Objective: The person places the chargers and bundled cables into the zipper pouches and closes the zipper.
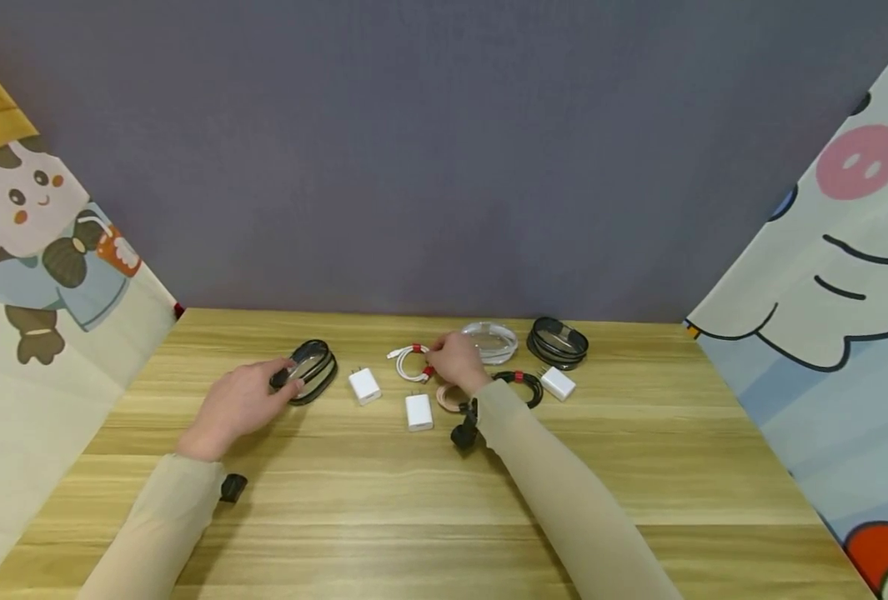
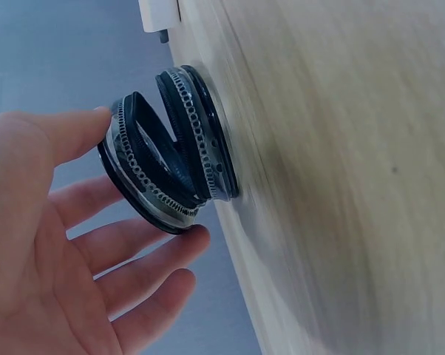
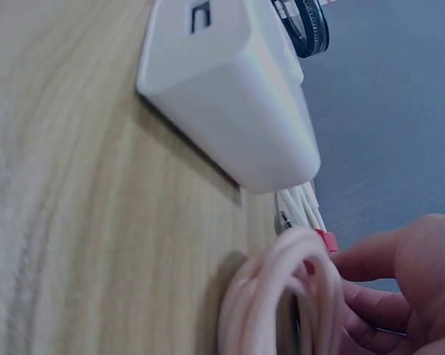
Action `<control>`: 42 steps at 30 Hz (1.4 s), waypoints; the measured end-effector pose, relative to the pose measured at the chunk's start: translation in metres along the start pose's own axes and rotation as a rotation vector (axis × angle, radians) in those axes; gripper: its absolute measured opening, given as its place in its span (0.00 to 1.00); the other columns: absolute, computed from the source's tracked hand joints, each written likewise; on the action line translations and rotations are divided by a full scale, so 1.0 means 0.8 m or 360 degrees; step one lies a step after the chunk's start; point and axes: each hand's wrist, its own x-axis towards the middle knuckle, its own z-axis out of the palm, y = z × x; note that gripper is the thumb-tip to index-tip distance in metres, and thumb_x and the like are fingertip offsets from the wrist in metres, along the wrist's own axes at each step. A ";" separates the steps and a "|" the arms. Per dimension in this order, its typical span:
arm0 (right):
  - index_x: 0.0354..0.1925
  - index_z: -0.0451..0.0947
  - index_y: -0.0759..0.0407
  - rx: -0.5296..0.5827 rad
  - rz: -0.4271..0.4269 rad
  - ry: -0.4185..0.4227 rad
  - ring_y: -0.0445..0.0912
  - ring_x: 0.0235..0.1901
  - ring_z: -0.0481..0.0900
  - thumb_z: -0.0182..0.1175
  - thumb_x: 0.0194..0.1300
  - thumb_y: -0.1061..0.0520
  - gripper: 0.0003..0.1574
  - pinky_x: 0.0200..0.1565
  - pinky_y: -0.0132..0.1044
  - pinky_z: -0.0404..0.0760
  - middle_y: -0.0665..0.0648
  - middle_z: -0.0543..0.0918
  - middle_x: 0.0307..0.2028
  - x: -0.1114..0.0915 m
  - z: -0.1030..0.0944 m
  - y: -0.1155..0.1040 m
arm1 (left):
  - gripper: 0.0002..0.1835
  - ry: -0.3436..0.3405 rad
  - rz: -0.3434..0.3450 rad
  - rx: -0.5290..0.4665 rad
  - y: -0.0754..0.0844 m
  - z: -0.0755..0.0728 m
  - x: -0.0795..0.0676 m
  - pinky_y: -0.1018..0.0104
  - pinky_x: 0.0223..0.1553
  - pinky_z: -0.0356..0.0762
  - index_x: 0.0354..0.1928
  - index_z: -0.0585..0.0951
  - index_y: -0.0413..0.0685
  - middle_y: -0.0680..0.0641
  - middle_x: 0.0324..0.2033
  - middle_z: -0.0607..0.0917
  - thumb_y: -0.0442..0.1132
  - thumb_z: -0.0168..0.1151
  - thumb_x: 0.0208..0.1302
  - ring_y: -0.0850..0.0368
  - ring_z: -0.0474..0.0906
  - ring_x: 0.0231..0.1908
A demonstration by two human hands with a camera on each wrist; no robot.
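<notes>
My left hand (image 1: 241, 404) holds a coiled black cable (image 1: 328, 382) between thumb and fingers. In the left wrist view, one side of this coil is lifted against the hand and the other side leans toward the wooden table. My right hand (image 1: 459, 362) pinches a small coiled white cable (image 1: 399, 365) at its right edge, by a red tie (image 3: 327, 239). In the right wrist view, a pink cable coil (image 3: 263, 296) partly covers those fingertips.
White charger plugs (image 1: 364, 386) lie between and beside the hands, one (image 1: 418, 412) in front of the white cable. Beyond the right hand sit a larger white coil (image 1: 508, 352) and a black coil (image 1: 556, 343). A black cable with a red tie (image 1: 519, 377) lies by the right wrist.
</notes>
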 end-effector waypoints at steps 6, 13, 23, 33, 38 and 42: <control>0.39 0.86 0.62 0.0089 0.0031 -0.0018 0.42 0.20 0.78 0.63 0.67 0.55 0.11 0.28 0.34 0.77 0.52 0.82 0.21 -0.003 -0.001 0.000 | 0.26 -0.0007 -0.0008 0.0007 0.001 0.001 -0.004 0.42 0.35 0.80 0.59 0.80 0.40 0.35 0.49 0.85 0.54 0.56 0.73 0.37 0.83 0.40; 0.41 0.85 0.61 0.0267 0.0048 -0.0009 0.43 0.23 0.81 0.63 0.67 0.55 0.10 0.27 0.33 0.78 0.50 0.84 0.24 -0.008 -0.002 -0.015 | 0.28 -0.0001 -0.0006 0.0025 0.001 0.004 -0.003 0.38 0.39 0.79 0.60 0.79 0.39 0.33 0.52 0.83 0.55 0.52 0.74 0.32 0.82 0.46; 0.41 0.86 0.62 0.0378 -0.0054 -0.0079 0.50 0.29 0.85 0.63 0.66 0.58 0.09 0.26 0.32 0.80 0.51 0.84 0.27 -0.021 0.002 -0.049 | 0.26 0.0005 0.0013 0.0021 0.005 0.005 0.000 0.36 0.43 0.78 0.61 0.80 0.40 0.34 0.53 0.83 0.52 0.51 0.76 0.32 0.81 0.47; 0.39 0.86 0.60 0.0434 -0.0017 -0.0109 0.42 0.23 0.81 0.66 0.65 0.58 0.07 0.26 0.33 0.79 0.50 0.84 0.26 -0.032 0.009 -0.064 | 0.25 0.0077 0.0076 0.0078 0.011 0.010 0.002 0.39 0.39 0.80 0.54 0.84 0.41 0.36 0.51 0.85 0.54 0.61 0.67 0.35 0.83 0.43; 0.40 0.86 0.61 0.0474 -0.0013 -0.0134 0.46 0.25 0.83 0.66 0.65 0.58 0.07 0.26 0.33 0.80 0.51 0.84 0.27 -0.033 0.012 -0.064 | 0.21 0.0074 0.0071 0.0057 0.013 0.008 0.003 0.44 0.32 0.80 0.53 0.84 0.42 0.37 0.46 0.86 0.50 0.57 0.71 0.44 0.83 0.32; 0.41 0.86 0.62 0.0463 -0.0050 -0.0180 0.50 0.28 0.86 0.66 0.66 0.58 0.09 0.26 0.32 0.81 0.51 0.85 0.28 -0.033 0.014 -0.064 | 0.23 0.0026 0.0052 0.0061 0.017 0.006 0.002 0.47 0.28 0.79 0.56 0.83 0.41 0.36 0.45 0.86 0.50 0.54 0.73 0.48 0.81 0.28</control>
